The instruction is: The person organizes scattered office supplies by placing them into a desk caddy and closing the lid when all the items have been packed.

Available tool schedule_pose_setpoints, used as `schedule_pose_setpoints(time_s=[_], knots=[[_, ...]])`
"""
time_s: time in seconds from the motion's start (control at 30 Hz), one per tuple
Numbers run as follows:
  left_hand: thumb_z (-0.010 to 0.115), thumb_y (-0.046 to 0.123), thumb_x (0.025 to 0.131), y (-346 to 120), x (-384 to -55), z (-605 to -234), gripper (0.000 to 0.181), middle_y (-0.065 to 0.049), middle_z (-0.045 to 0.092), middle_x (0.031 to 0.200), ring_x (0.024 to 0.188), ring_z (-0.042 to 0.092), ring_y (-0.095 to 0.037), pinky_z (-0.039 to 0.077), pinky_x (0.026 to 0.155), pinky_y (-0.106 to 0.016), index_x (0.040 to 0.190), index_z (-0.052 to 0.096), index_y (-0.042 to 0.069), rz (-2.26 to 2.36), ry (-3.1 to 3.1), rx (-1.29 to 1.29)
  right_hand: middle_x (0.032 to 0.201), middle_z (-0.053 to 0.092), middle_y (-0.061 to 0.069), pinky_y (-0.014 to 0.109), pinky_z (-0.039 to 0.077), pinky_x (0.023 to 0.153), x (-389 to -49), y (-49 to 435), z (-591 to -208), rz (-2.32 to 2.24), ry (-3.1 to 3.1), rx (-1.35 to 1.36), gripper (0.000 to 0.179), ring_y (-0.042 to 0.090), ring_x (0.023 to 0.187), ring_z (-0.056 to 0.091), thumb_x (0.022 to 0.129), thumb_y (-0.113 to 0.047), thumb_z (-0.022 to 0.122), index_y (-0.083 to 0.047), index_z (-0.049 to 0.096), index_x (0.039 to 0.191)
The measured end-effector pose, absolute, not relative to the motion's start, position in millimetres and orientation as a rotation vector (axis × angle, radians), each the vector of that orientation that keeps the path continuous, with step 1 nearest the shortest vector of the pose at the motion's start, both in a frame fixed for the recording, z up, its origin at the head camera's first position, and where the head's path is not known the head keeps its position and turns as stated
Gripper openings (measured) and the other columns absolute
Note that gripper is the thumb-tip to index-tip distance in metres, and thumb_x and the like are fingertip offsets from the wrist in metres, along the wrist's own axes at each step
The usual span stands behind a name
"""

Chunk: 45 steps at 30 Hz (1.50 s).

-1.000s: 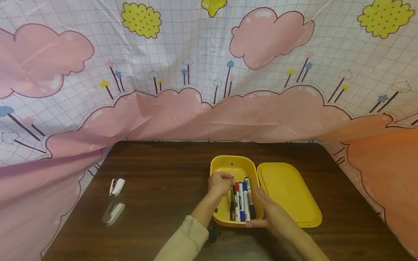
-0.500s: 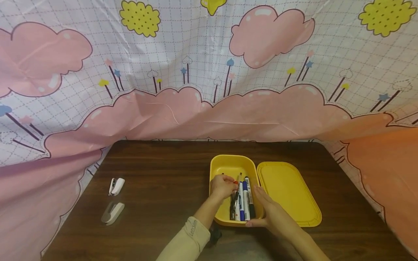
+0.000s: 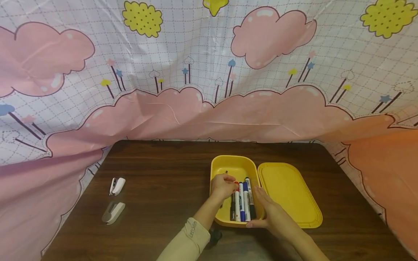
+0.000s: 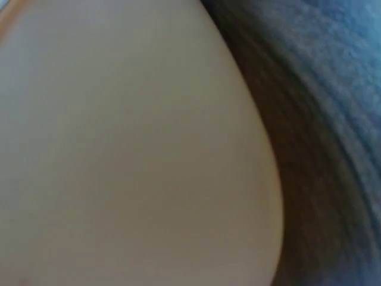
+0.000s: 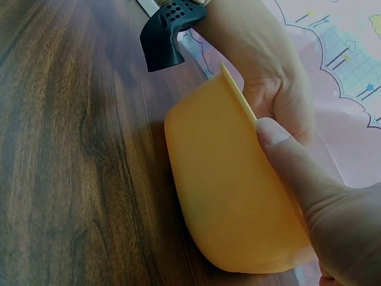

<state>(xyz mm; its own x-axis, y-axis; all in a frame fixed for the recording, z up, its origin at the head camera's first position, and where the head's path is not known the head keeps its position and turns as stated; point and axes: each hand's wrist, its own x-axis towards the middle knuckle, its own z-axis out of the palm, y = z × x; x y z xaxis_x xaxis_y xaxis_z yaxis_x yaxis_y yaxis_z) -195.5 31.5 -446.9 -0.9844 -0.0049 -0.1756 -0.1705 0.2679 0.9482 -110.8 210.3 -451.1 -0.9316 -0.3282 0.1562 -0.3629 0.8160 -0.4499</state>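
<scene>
A yellow plastic box point(image 3: 219, 219) stands on the dark table, holding markers point(image 3: 246, 206) with red, blue and black caps. My left hand point(image 3: 223, 186) is inside its left half, fingers bent beside the red cap point(image 3: 236, 185). A thin pen's tip point(image 3: 226, 172) shows behind this hand; whether the fingers pinch anything is hidden. My right hand point(image 3: 272, 214) rests against the near right corner, fingers straight along the side. In the right wrist view, its thumb point(image 5: 275, 132) touches the rim of the box point(image 5: 226, 179). The left wrist view shows mostly blurred skin.
The yellow lid point(image 3: 289, 194) lies flat right of the box. A small white stapler point(image 3: 117, 186) and a white tape dispenser point(image 3: 113, 213) lie at the left of the table point(image 3: 156, 203). A patterned curtain point(image 3: 196, 119) hangs behind.
My left hand has moved slightly right and down inside the box. The pen tip seen over the markers half a second ago no longer shows there. The right hand stays put.
</scene>
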Motion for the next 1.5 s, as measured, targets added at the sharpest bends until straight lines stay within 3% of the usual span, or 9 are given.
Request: schedule_pose_setpoints(time_s=[0.3, 0.57, 0.8, 1.1, 1.5], knots=[[0.074, 0.004, 0.078, 25.0, -197.2, -441.7, 0.015, -0.004, 0.072, 0.076, 0.063, 0.065, -0.010, 0.052, 0.057, -0.022, 0.093, 0.073, 0.002, 1.839, 2.448, -0.194, 0.153, 0.034, 0.024, 0.053, 0.036, 0.107, -107.6, 208.5, -450.8, 0.763, -2.935, 0.540, 0.111, 0.041, 0.139, 0.036, 0.063, -0.058, 0.080, 0.000, 0.036, 0.147], [0.075, 0.005, 0.078, 6.5, -206.1, -423.6, 0.013, -0.006, 0.069, 0.076, 0.065, 0.067, -0.012, 0.057, 0.062, -0.024, 0.090, 0.073, 0.005, 1.994, 2.390, -0.220, 0.153, 0.033, 0.024, 0.050, 0.035, 0.108, -109.4, 208.7, -452.4, 0.732, -2.924, 0.551, 0.110, 0.040, 0.140, 0.036, 0.063, -0.056, 0.080, 0.001, 0.037, 0.146], [0.071, -0.001, 0.082, -14.3, -211.7, -402.9, 0.015, -0.009, 0.067, 0.082, 0.083, 0.072, -0.028, 0.060, 0.072, -0.028, 0.097, 0.071, -0.001, 2.209, 2.227, -0.205, 0.153, 0.033, 0.024, 0.051, 0.035, 0.108, -108.0, 209.8, -450.6, 0.745, -2.912, 0.560, 0.110, 0.041, 0.140, 0.035, 0.063, -0.057, 0.079, 0.002, 0.038, 0.145], [0.073, 0.003, 0.080, -44.2, -212.8, -371.9, 0.017, -0.007, 0.069, 0.082, 0.072, 0.067, -0.012, 0.060, 0.075, -0.031, 0.097, 0.072, 0.004, 2.259, 2.345, -0.201, 0.153, 0.033, 0.025, 0.051, 0.034, 0.108, -108.4, 209.8, -449.8, 0.744, -2.915, 0.565, 0.111, 0.041, 0.140, 0.034, 0.062, -0.059, 0.078, 0.002, 0.037, 0.146], [0.073, 0.009, 0.084, -88.5, -203.7, -333.6, 0.020, -0.007, 0.069, 0.095, 0.082, 0.067, -0.011, 0.058, 0.078, -0.025, 0.104, 0.071, 0.008, 2.258, 2.482, -0.220, 0.153, 0.033, 0.025, 0.051, 0.035, 0.108, -110.3, 209.7, -449.2, 0.726, -2.920, 0.563, 0.112, 0.042, 0.140, 0.035, 0.062, -0.058, 0.079, 0.001, 0.037, 0.146]])
